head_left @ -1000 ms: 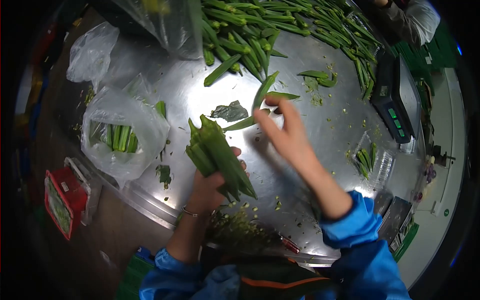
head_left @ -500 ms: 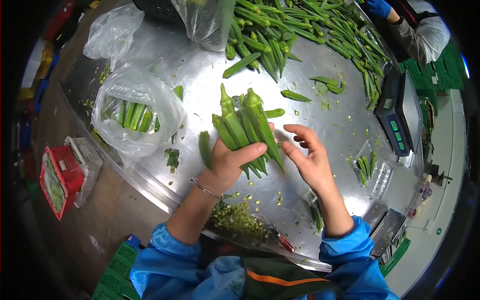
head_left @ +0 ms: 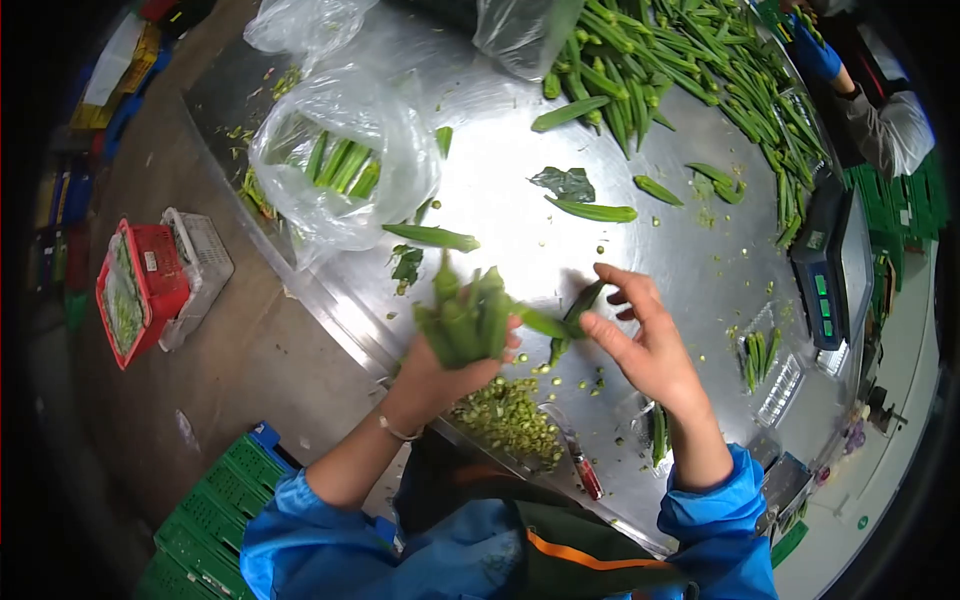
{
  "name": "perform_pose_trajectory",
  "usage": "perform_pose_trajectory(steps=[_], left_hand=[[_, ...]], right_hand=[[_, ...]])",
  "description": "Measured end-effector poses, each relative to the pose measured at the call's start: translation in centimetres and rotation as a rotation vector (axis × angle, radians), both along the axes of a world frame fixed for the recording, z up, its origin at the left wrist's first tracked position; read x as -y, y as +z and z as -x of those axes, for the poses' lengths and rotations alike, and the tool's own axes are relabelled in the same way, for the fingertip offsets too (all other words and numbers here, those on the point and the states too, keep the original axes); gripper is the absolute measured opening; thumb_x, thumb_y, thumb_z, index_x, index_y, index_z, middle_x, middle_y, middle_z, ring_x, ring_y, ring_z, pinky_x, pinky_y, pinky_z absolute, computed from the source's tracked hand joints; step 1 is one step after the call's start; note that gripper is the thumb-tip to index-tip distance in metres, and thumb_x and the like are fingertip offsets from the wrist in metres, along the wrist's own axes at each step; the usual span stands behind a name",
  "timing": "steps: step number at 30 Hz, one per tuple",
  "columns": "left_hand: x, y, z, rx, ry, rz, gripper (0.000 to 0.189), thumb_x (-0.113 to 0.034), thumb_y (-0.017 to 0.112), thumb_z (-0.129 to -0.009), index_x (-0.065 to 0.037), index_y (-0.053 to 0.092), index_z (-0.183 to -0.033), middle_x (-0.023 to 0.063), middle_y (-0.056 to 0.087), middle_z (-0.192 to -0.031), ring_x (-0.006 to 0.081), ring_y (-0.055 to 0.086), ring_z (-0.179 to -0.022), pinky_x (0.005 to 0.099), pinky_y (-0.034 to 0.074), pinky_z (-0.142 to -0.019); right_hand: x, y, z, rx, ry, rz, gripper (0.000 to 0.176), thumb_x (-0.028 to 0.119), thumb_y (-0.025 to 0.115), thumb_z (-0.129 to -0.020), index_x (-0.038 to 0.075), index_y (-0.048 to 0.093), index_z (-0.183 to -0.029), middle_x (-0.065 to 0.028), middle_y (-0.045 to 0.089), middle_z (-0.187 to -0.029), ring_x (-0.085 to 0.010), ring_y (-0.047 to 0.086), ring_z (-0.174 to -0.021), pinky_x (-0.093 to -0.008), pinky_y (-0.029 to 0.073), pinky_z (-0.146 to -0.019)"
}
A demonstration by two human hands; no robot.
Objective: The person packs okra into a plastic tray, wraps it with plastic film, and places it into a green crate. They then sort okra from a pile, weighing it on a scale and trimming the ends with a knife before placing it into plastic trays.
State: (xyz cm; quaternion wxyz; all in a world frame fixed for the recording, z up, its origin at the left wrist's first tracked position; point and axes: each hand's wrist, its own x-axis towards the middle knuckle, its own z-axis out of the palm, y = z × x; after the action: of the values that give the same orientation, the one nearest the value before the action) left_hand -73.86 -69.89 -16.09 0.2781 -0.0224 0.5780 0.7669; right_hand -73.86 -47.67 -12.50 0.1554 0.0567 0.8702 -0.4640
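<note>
My left hand point(head_left: 440, 378) is closed around a bunch of green okra pods point(head_left: 462, 322), their stem ends pointing up and slightly blurred. To its right, my right hand point(head_left: 650, 345) has thumb and fingers apart. A dark okra pod point(head_left: 584, 303) lies right at its thumb tip, and another pod point(head_left: 540, 321) slants between the two hands. Beyond the bunch, a single okra pod point(head_left: 432, 237) rests on the metal table point(head_left: 480, 130) beside an open clear plastic bag point(head_left: 400, 190) with okra inside. Cut okra ends point(head_left: 510, 425) are heaped near my left wrist.
A large okra pile point(head_left: 690, 60) covers the far side. A red-handled cutting tool point(head_left: 585, 473) lies at the near edge. To the right stand a digital scale point(head_left: 822, 270) and a clear tray point(head_left: 778, 392). Another person's blue-gloved hand point(head_left: 815, 50) is at far right.
My left hand has drawn the bunch down and left, away from my right hand. Loose pods now show between the hands. The whole view has shifted, moving the table contents rightward.
</note>
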Motion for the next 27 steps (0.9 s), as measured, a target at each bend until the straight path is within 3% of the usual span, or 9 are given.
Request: perform_pose_trajectory(steps=[3,7,10,14,16,18,22,24,27], left_hand=[[3.2,0.1,-1.7,0.429,0.131,-0.328,0.039,0.004,0.058,-0.074,0.000,0.050,-0.112,0.0122,0.059,-0.097,0.0216,0.059,-0.086,0.0346,0.048,-0.080],[4.3,-0.8,-2.6,0.419,0.083,-0.336,0.034,0.001,0.062,-0.073,0.005,0.052,-0.106,0.0110,0.059,-0.095,0.0197,0.060,-0.084,0.0321,0.048,-0.077],[3.9,-0.3,-2.6,0.328,-0.002,-0.223,0.033,0.002,0.064,-0.072,0.004,0.054,-0.104,0.0107,0.060,-0.096,0.0198,0.060,-0.086,0.0323,0.048,-0.079],[4.2,-1.9,-2.7,0.311,-0.086,-0.262,0.055,0.003,0.064,-0.072,-0.002,0.040,-0.121,0.0132,0.059,-0.105,0.0213,0.060,-0.094,0.0347,0.048,-0.083],[3.6,-1.8,-1.9,0.247,-0.173,-0.187,0.057,0.003,0.064,-0.071,-0.003,0.039,-0.122,0.0132,0.059,-0.106,0.0211,0.060,-0.094,0.0350,0.048,-0.084],[3.2,-1.0,-1.2,0.185,-0.263,-0.117,0.059,0.003,0.065,-0.071,-0.004,0.038,-0.123,0.0131,0.059,-0.106,0.0209,0.060,-0.093,0.0353,0.048,-0.084],[2.7,-0.8,-0.9,0.353,-0.124,-0.224,0.057,0.002,0.067,-0.070,-0.003,0.040,-0.120,0.0129,0.060,-0.104,0.0201,0.061,-0.091,0.0337,0.049,-0.082],[2.6,-1.6,-0.4,0.267,-0.159,-0.087,0.054,0.002,0.067,-0.070,-0.002,0.043,-0.119,0.0123,0.061,-0.102,0.0202,0.061,-0.092,0.0336,0.049,-0.082],[0.7,-1.8,1.1,0.282,-0.221,-0.054,0.055,0.001,0.067,-0.071,-0.002,0.043,-0.120,0.0109,0.061,-0.104,0.0186,0.060,-0.094,0.0330,0.048,-0.083]], right_hand=[[2.0,-1.0,2.4,-0.045,-0.014,0.116,0.031,0.014,0.061,-0.078,0.005,0.055,-0.107,-0.0124,0.054,-0.094,-0.0232,0.054,-0.082,-0.0322,0.044,-0.075],[7.3,-5.5,6.1,-0.326,0.268,-0.109,0.032,0.012,0.059,-0.075,0.004,0.054,-0.105,-0.0149,0.054,-0.097,-0.0330,0.049,-0.091,-0.0391,0.038,-0.083],[8.3,-7.2,8.0,-0.433,0.144,-0.144,0.038,0.010,0.062,-0.072,0.006,0.052,-0.108,-0.0143,0.050,-0.106,-0.0328,0.045,-0.100,-0.0383,0.036,-0.086],[1.7,-8.3,15.1,-0.713,-0.098,-0.593,0.053,0.013,0.062,-0.069,0.012,0.046,-0.119,-0.0170,0.041,-0.122,-0.0354,0.038,-0.111,-0.0446,0.030,-0.094],[-2.5,-7.8,18.1,-0.618,-0.042,-0.917,0.059,0.023,0.060,-0.074,0.017,0.039,-0.129,-0.0183,0.028,-0.136,-0.0372,0.028,-0.122,-0.0478,0.024,-0.099],[-7.9,-8.1,19.7,-0.539,0.096,-1.118,0.052,0.023,0.059,-0.075,0.028,0.045,-0.125,-0.0121,0.029,-0.138,-0.0343,0.029,-0.123,-0.0477,0.024,-0.099],[-16.0,-8.6,18.1,-0.411,-0.143,-1.142,0.038,0.019,0.060,-0.074,0.027,0.058,-0.111,-0.0111,0.037,-0.133,-0.0335,0.033,-0.120,-0.0468,0.025,-0.099],[-16.2,-8.5,16.7,-0.469,-0.192,-1.154,0.038,0.019,0.062,-0.070,0.024,0.060,-0.108,-0.0135,0.040,-0.130,-0.0338,0.035,-0.118,-0.0472,0.026,-0.097],[-11.2,-7.3,16.9,-0.718,-0.018,-0.787,0.042,0.023,0.063,-0.070,0.020,0.056,-0.112,-0.0174,0.035,-0.133,-0.0367,0.034,-0.120,-0.0484,0.027,-0.097]])
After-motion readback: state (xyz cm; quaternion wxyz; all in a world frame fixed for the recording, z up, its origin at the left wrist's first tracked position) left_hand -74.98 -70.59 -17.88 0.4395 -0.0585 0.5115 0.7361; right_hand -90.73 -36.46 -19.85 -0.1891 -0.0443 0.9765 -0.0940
